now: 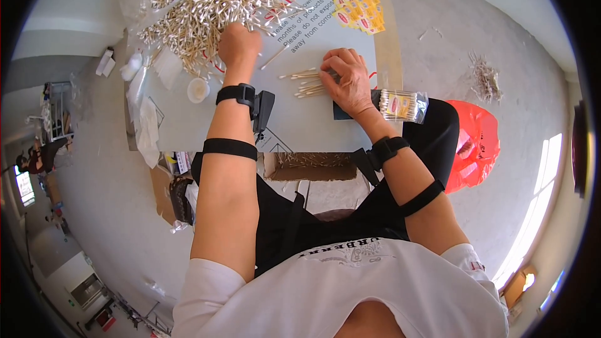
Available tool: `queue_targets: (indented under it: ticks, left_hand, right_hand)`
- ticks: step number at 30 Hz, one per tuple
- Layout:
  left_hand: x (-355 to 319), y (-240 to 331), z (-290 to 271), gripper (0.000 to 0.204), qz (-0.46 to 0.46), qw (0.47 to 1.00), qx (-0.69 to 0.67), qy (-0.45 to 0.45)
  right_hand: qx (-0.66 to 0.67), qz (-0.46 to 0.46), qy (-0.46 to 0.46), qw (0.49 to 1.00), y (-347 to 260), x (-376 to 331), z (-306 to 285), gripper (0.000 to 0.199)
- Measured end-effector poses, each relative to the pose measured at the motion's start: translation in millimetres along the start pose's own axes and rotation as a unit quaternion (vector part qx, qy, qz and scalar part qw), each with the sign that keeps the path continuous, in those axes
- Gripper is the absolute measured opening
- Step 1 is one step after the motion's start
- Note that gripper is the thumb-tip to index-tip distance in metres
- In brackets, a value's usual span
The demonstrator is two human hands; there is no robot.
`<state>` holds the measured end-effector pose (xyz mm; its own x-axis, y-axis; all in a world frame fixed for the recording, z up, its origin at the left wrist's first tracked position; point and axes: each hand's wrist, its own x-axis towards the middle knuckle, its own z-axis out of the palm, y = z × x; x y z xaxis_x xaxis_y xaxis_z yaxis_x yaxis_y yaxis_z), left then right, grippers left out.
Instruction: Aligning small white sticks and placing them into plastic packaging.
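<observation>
At the near edge of a big heap of cotton swabs point(194, 9), my left hand point(241, 47) is closed, knuckles up. Its fingertips are hidden, so what they pinch does not show. My right hand point(346, 78) rests on the table point(282, 109) with fingers curled over one end of a small bundle of cotton swabs point(307, 83), whose tips point left. A single cotton swab point(274, 57) lies between the hands. Just below my right hand, a filled clear pack of cotton swabs point(400, 106) with a yellow label lies at the table's edge.
Yellow label cards point(358, 7) are spread at the far right of the table. A small white cup point(198, 90) stands left of my left forearm. Below the near edge sits a cardboard box point(310, 169) with swabs inside. A red plastic bag point(479, 144) is by my right leg.
</observation>
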<state>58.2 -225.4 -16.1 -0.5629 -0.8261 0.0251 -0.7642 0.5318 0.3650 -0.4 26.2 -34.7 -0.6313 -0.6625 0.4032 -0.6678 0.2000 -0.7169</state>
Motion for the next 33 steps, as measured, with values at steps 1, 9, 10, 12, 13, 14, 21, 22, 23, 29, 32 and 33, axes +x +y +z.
queue_targets:
  ticks: [1,9,10,12,13,14,21,22,23,29,32,33]
  left_hand:
    - [4.5,-1.5,0.0,0.028,-0.009,1.000,-0.024,0.004]
    - [-17.5,-23.8,-33.6,0.016,-0.190,0.836,-0.449,-0.251]
    - [-25.1,-26.0,-35.9,0.014,-0.172,0.838,-0.445,-0.265]
    - [-38.4,-25.1,-34.8,0.011,-0.160,0.842,-0.442,-0.264]
    - [-42.6,-24.3,-33.9,0.011,-0.147,0.846,-0.440,-0.263]
    - [-44.5,-22.7,-32.8,0.011,-0.147,0.846,-0.440,-0.263]
    - [-38.9,-14.2,-15.0,0.011,-0.071,0.954,-0.277,-0.090]
    - [-35.9,-16.5,-11.7,0.012,-0.049,0.975,-0.215,-0.017]
    - [-34.4,-20.3,-9.5,0.012,-0.050,0.975,-0.214,-0.017]
    - [-45.2,-14.8,-10.9,0.016,0.026,0.956,-0.290,-0.032]
    - [-55.1,4.0,-14.6,0.017,0.048,0.956,-0.274,-0.091]
    - [-59.4,13.1,-14.9,0.015,0.059,0.977,-0.182,-0.094]
  right_hand:
    - [-0.003,0.000,0.001,1.000,1.5,-0.8,-0.7,0.007]
    - [-0.003,0.008,0.002,1.000,7.2,-2.2,-4.8,0.007]
    - [-0.002,0.009,-0.001,1.000,6.7,-2.6,-4.4,0.006]
    - [-0.004,0.009,0.002,1.000,7.1,-2.9,-3.8,0.006]
    - [-0.006,0.006,0.003,1.000,6.4,-2.5,-3.6,0.006]
    - [-0.006,0.006,0.003,1.000,5.9,-2.4,-3.5,0.006]
    - [-0.004,0.007,0.003,1.000,5.0,-2.4,-2.6,0.007]
    - [-0.005,0.008,0.001,1.000,4.9,-2.4,-2.3,0.007]
    - [-0.005,0.008,0.001,1.000,4.5,-2.0,-1.6,0.007]
    - [0.000,0.000,0.012,1.000,6.1,-2.5,-1.4,0.006]
    - [-0.003,0.001,0.012,1.000,5.8,-1.8,-2.1,0.006]
    - [-0.004,0.002,0.013,1.000,7.0,-2.2,-2.7,0.006]
